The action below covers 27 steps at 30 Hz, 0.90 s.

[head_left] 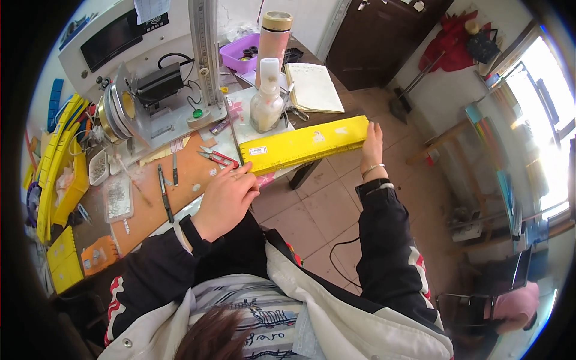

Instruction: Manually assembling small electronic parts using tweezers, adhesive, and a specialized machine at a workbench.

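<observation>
A long yellow bar with notched edges [306, 143] and a small white label lies slantwise at the right edge of the workbench. It looks layered, and its right part juts out over the floor. My right hand [373, 150] grips its far right end, fingers over the end face. My left hand [227, 201] is at its near left corner, fingertips on the edge and the other fingers curled; the thumb's hold is partly hidden. Red-handled snips [219, 158] lie just beyond my left hand. A clear bottle with a white top [267, 103] stands behind the bar.
A machine with a metal spool [114, 111] and an upright ruled column [205, 54] stands at the back left. A pink flask [275, 45], an open notebook [315, 87] and a purple basket [237, 55] are behind. Tweezers [165, 192] and yellow trays [72, 180] lie left.
</observation>
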Tool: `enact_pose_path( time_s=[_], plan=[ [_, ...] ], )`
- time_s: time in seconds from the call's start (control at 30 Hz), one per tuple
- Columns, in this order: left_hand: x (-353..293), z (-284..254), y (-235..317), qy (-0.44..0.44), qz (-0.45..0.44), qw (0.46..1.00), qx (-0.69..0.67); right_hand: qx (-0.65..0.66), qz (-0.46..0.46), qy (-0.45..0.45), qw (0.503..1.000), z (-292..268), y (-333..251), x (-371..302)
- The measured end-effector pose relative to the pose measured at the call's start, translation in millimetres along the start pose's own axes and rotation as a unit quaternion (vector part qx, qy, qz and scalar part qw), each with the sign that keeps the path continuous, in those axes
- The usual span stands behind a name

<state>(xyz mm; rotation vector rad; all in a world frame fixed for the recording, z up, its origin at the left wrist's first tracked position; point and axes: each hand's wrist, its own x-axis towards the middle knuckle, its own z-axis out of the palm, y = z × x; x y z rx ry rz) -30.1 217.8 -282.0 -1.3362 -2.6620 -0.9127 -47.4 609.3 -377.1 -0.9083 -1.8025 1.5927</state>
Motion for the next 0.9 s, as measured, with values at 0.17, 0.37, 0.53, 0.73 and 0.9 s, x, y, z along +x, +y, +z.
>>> enact_pose_path(
  time_s=[0.17, 0.37, 0.53, 0.73, 0.9],
  plan=[
    [0.5, -0.4, -3.1, 0.000, -0.010, 1.000, -0.003, -0.146, -0.012, 0.000, 0.989, -16.9, 5.5, 13.7],
    [0.3, -4.1, -3.8, 0.011, -0.021, 0.998, -0.052, -0.085, -0.037, 0.064, 0.994, -80.2, 33.3, 14.2],
    [-8.7, -23.8, -7.4, 0.068, -0.091, 0.954, -0.279, -0.531, -0.211, 0.094, 0.815, -127.4, -1.1, -76.6],
    [-6.6, -49.8, 9.6, 0.097, -0.089, 0.908, -0.398, -0.314, -0.231, 0.035, 0.920, -107.3, -43.8, -137.7],
    [-20.3, -100.3, 51.1, 0.004, 0.000, 0.856, -0.518, -0.155, -0.296, -0.030, 0.942, -64.3, -96.0, -193.2]
  ],
)
